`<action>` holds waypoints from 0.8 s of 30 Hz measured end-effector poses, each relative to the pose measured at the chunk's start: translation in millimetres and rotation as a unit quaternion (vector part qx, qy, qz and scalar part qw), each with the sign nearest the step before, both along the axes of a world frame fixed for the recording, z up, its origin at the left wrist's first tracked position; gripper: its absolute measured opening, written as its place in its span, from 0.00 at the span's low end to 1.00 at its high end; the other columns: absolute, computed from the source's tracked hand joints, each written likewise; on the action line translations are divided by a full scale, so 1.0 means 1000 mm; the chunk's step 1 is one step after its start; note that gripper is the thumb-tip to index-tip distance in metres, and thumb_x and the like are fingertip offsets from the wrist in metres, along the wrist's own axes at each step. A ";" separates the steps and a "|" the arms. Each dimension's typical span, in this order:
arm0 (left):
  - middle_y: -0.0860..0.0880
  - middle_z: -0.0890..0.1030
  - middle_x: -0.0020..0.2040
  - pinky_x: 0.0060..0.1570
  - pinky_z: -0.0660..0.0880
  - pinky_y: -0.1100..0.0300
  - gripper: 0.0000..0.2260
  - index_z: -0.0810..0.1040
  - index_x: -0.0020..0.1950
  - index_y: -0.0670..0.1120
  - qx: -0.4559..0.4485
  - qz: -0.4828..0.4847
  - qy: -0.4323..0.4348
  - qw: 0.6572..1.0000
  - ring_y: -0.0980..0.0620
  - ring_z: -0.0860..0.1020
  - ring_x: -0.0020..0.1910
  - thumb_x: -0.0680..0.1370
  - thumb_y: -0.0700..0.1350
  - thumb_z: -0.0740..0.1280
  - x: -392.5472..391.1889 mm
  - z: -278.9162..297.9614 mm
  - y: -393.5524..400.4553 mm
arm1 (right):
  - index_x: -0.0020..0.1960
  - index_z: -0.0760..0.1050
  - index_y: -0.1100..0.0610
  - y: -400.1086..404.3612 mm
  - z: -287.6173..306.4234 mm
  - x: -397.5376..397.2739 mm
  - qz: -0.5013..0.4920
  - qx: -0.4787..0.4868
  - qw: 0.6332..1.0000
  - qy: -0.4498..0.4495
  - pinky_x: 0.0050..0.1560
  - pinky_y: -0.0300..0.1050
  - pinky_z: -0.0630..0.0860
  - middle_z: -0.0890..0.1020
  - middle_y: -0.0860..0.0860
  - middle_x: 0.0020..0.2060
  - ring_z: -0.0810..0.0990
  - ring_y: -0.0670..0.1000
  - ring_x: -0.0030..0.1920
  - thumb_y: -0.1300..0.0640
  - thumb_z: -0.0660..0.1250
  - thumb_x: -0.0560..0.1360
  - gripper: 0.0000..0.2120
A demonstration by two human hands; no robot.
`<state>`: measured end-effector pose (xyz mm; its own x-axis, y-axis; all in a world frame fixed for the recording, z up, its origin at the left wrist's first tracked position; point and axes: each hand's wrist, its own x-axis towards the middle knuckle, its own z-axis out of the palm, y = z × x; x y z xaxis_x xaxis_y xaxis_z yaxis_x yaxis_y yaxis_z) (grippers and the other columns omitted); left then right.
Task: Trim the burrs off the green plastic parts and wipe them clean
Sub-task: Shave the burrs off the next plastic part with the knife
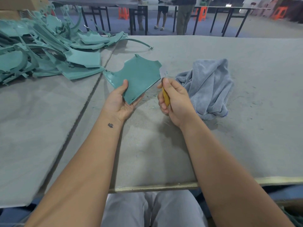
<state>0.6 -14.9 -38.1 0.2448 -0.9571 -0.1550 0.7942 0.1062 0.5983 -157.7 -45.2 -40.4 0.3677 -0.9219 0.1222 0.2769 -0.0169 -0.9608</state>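
Glossy green plastic panel [139, 76], notched and flat, gripped by the left hand [121, 102]; right hand [173, 102], at three o'clock, clenches a yellow knife [166, 97].

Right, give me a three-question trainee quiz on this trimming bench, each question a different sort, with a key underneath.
1. True or false: the left hand holds the green plastic part up off the table.
2. Multiple choice: the blue-grey cloth lies
A. under the held part
B. on the table beside the right hand, on its outer side
C. on the pile of green parts
3. Fill in: the right hand grips a tool with a ______ handle.

Key
1. True
2. B
3. Yellow
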 end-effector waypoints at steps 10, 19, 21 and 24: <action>0.43 0.85 0.46 0.37 0.83 0.50 0.10 0.76 0.56 0.41 -0.002 -0.010 0.010 1.000 0.44 0.85 0.42 0.82 0.34 0.57 0.001 -0.003 -0.005 | 0.42 0.74 0.52 -0.009 0.004 -0.002 -0.106 0.008 0.994 0.038 0.37 0.38 0.63 0.70 0.46 0.32 0.68 0.45 0.34 0.53 0.54 0.83 0.15; 0.43 0.85 0.43 0.35 0.82 0.52 0.08 0.75 0.57 0.41 0.006 0.006 0.006 1.000 0.45 0.85 0.39 0.82 0.36 0.59 0.001 -0.004 -0.007 | 0.44 0.73 0.50 -0.005 -0.004 -0.003 -0.113 -0.127 0.983 0.068 0.33 0.39 0.71 0.76 0.46 0.29 0.71 0.44 0.29 0.58 0.60 0.82 0.09; 0.42 0.85 0.42 0.33 0.81 0.53 0.07 0.75 0.56 0.40 0.010 0.011 0.010 1.000 0.45 0.85 0.39 0.82 0.36 0.60 0.002 -0.004 -0.006 | 0.43 0.74 0.49 -0.006 -0.004 -0.004 -0.125 -0.130 0.982 0.055 0.31 0.36 0.69 0.74 0.45 0.27 0.69 0.43 0.28 0.58 0.60 0.82 0.10; 0.42 0.85 0.42 0.32 0.81 0.53 0.06 0.76 0.55 0.40 0.011 0.014 0.008 1.000 0.44 0.85 0.39 0.81 0.35 0.60 0.003 -0.005 -0.006 | 0.44 0.75 0.48 -0.006 -0.004 -0.005 -0.133 -0.128 0.982 0.050 0.30 0.35 0.67 0.73 0.44 0.26 0.68 0.43 0.29 0.58 0.61 0.82 0.10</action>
<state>3.3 -20.9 -42.6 0.2679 -0.9465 -0.1796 0.8006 0.1150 0.5881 -162.5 -51.6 -44.7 0.1403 -0.9309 0.3372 0.1347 -0.3195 -0.9380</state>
